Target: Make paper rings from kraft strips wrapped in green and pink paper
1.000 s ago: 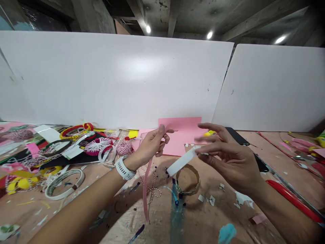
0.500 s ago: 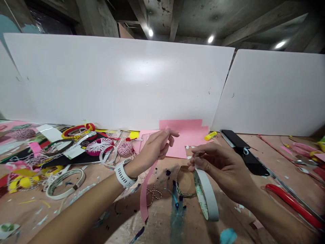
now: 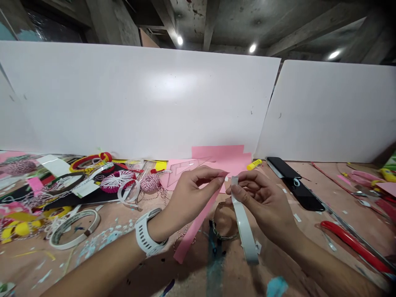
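Note:
My left hand (image 3: 194, 196), with a white watch (image 3: 148, 233) on its wrist, pinches the upper end of a pink paper strip (image 3: 196, 229) that hangs down to the left. Close beside it, my right hand (image 3: 262, 202) grips a roll of white tape (image 3: 246, 231) between thumb and fingers, the tape's end sticking up above the thumb. A small gap separates the fingertips of both hands. Below them a thin patterned ring (image 3: 227, 238) lies on the table, partly behind the tape roll.
Pink sheets (image 3: 232, 159) and a clear set square (image 3: 185, 167) lie ahead. Yarn (image 3: 150, 182), bangles and another tape roll (image 3: 74, 229) crowd the left. Two phones (image 3: 303, 196) and a red-handled tool (image 3: 355, 245) lie right. White panels (image 3: 139, 99) stand behind.
My hands have come closer together at the fingertips. The left fingers have closed on the strip's top end, and the tape roll has turned more edge-on.

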A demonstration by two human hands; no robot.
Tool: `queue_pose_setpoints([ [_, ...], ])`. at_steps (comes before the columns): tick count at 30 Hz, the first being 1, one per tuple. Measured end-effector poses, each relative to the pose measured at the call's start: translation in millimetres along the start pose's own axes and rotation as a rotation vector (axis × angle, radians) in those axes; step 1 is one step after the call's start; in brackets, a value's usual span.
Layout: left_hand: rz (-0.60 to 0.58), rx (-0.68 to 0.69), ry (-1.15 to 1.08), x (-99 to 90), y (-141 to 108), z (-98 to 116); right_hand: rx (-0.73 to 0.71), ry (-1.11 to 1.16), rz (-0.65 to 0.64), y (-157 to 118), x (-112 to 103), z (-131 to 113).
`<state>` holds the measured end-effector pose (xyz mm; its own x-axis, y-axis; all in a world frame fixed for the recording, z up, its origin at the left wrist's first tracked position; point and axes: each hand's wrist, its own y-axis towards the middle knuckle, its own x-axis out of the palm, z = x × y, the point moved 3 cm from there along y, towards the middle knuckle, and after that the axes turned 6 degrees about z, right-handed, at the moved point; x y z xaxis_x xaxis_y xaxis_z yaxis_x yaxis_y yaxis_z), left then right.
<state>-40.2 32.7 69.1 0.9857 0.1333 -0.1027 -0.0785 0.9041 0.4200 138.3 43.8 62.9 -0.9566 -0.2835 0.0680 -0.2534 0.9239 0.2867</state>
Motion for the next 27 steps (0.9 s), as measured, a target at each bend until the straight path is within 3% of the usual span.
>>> queue_pose_setpoints([
  [6, 0.092, -0.113, -0.074, 0.5, -1, -1, -0.064, -0.087, 0.028, -5, 3, -6],
  [15, -0.021, -0.170, -0.218, 10.4, -11, 9, -0.065, -0.078, 0.041, -11, 6, -7],
  [22, -0.105, -0.129, -0.173, 10.2, -16, 19, -0.086, -0.104, 0.054, -13, 6, -9],
  [27, -0.100, -0.116, -0.121, 11.4, -20, 27, -0.121, -0.092, 0.044, -14, 5, -12],
])
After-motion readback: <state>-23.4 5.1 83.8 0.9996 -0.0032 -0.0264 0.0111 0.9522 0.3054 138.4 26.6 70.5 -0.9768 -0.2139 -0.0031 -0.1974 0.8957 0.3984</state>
